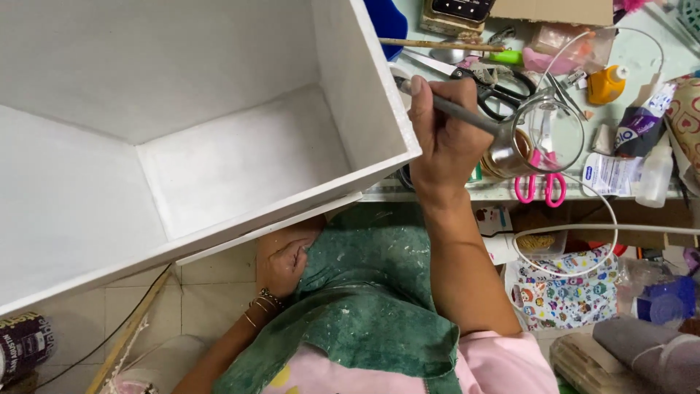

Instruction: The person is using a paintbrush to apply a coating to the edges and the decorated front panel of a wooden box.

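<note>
Underneath, the left hand (pixel 283 261) braces the white box (pixel 219 157), tilting its open side up, while the right hand (pixel 446 138) grips a brush (pixel 467 117) beside the box wall, over the worktop (pixel 634 44).

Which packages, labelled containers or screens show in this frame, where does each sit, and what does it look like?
Dark screen device: top edge of the table, rectangular, black.
Cardboard box: top right, flat, brown.
Orange bottle: right of the scissors, white cap.
Purple tube: right side of the table, tilted, white and blue label.
White sachet: table's front edge, flat, blue print.
Clear squeeze bottle: beside the sachet, whitish.
Dark can: bottom left on the floor, printed label.
</note>
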